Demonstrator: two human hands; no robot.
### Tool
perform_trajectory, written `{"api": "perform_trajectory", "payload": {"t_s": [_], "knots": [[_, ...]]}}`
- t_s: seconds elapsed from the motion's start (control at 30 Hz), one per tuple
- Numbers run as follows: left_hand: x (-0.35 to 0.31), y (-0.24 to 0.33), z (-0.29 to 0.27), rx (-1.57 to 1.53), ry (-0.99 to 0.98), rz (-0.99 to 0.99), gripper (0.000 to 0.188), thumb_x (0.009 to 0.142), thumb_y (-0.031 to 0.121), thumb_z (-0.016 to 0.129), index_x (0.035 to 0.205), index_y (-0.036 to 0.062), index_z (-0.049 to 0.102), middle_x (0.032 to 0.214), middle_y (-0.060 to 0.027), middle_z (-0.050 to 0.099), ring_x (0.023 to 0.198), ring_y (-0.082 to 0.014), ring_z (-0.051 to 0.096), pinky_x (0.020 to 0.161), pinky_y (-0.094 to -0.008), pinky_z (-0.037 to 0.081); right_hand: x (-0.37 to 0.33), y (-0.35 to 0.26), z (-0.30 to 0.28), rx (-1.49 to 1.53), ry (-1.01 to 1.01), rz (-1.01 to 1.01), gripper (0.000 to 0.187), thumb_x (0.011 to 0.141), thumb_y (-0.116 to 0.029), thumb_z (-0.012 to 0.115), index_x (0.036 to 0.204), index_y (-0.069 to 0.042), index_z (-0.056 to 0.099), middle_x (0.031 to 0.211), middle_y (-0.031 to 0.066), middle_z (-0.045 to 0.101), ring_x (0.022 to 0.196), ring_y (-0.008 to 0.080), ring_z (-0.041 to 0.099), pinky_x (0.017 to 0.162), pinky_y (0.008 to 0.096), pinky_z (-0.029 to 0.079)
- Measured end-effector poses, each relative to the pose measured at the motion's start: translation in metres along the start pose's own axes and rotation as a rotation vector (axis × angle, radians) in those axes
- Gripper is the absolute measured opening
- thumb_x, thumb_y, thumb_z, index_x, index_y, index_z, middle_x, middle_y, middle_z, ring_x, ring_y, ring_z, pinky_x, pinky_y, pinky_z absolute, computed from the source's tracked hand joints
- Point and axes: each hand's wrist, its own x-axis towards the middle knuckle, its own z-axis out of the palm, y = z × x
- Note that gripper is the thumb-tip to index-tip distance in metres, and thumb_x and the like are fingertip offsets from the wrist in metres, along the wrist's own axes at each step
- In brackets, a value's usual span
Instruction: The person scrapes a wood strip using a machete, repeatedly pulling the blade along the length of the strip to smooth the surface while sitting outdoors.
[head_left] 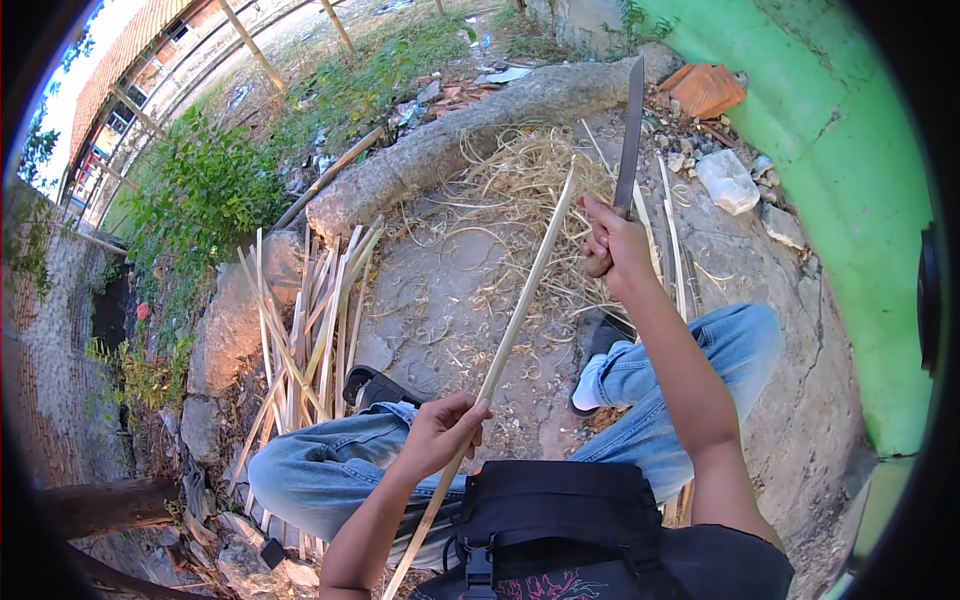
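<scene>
My left hand (446,432) is closed around a long, pale strip, which looks like split bamboo (525,290). The strip slants from below my left forearm up to a tip near the middle of the view. In my right hand (615,243) is the handle of a machete (630,140), its long dark blade pointing up and away from me. The blade stands just right of the strip's far tip, apart from it. Thin curled shavings (530,170) lie heaped on the ground beyond the strip.
A bundle of pale strips (315,320) lies left of my bent knees. More strips (672,240) lie beyond my right forearm. A concrete kerb (450,110) curves across the far side. A green wall (800,150) stands at right, with rubble and a white plastic bag (728,181) beside it.
</scene>
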Motion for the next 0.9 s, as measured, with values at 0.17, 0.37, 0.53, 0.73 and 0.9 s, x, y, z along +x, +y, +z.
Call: {"api": "perform_trajectory", "payload": {"t_s": [0.17, 0.37, 0.53, 0.73, 0.9], "knots": [[-0.001, 0.003, 0.001, 0.008, -0.029, -0.006, 0.029, 0.096, 0.027, 0.054, 0.093, -0.0001, 0.062, 0.061, -0.0022, 0.056, 0.051, -0.0074, 0.055, 0.047, -0.0227, 0.045, 0.002, 0.001, -0.001, 0.005, -0.004, 0.006, 0.02, 0.082, -0.023, 0.072, 0.079, -0.009, 0.058, 0.05, -0.0076, 0.036, 0.041, 0.0061, 0.034, 0.052, 0.0253, 0.038], [-0.003, 0.005, 0.001, 0.023, -0.041, -0.023, 0.031, 0.096, 0.029, 0.054, 0.095, -0.0002, 0.064, 0.061, -0.0024, 0.057, 0.051, -0.0077, 0.056, 0.047, -0.0226, 0.045, -0.004, -0.001, 0.002, -0.012, -0.036, -0.001, 0.023, 0.08, -0.022, 0.074, 0.089, -0.004, 0.063, 0.05, -0.0075, 0.036, 0.041, 0.0053, 0.034, 0.052, 0.0247, 0.037], [-0.003, 0.004, 0.0, 0.043, -0.042, -0.027, 0.029, 0.097, 0.026, 0.052, 0.096, -0.0006, 0.064, 0.061, -0.0027, 0.058, 0.051, -0.0078, 0.057, 0.047, -0.0216, 0.046, -0.01, 0.002, 0.007, -0.126, -0.071, 0.009, 0.029, 0.075, -0.02, 0.078, 0.093, -0.002, 0.063, 0.051, -0.0071, 0.041, 0.041, 0.0041, 0.036, 0.043, 0.0208, 0.03], [0.004, -0.003, -0.002, 0.033, -0.088, -0.028, 0.033, 0.099, 0.029, 0.047, 0.107, -0.0005, 0.059, 0.063, -0.0011, 0.055, 0.054, -0.0076, 0.055, 0.051, -0.0223, 0.046, -0.024, 0.002, 0.02, -0.253, -0.138, 0.094, 0.025, 0.079, -0.016, 0.075, 0.091, -0.001, 0.06, 0.05, -0.0068, 0.04, 0.038, 0.0042, 0.035, 0.048, 0.0223, 0.035], [0.02, -0.005, 0.009, -0.261, -0.161, 0.061, 0.038, 0.103, 0.034, 0.032, 0.117, 0.0022, 0.048, 0.069, -0.0008, 0.047, 0.053, -0.0087, 0.045, 0.049, -0.0227, 0.038, -0.042, 0.022, 0.035, -0.29, -0.27, 0.126, 0.024, 0.081, -0.019, 0.074, 0.089, 0.0, 0.06, 0.052, -0.0069, 0.042, 0.039, 0.0031, 0.037, 0.041, 0.0218, 0.029]]}}
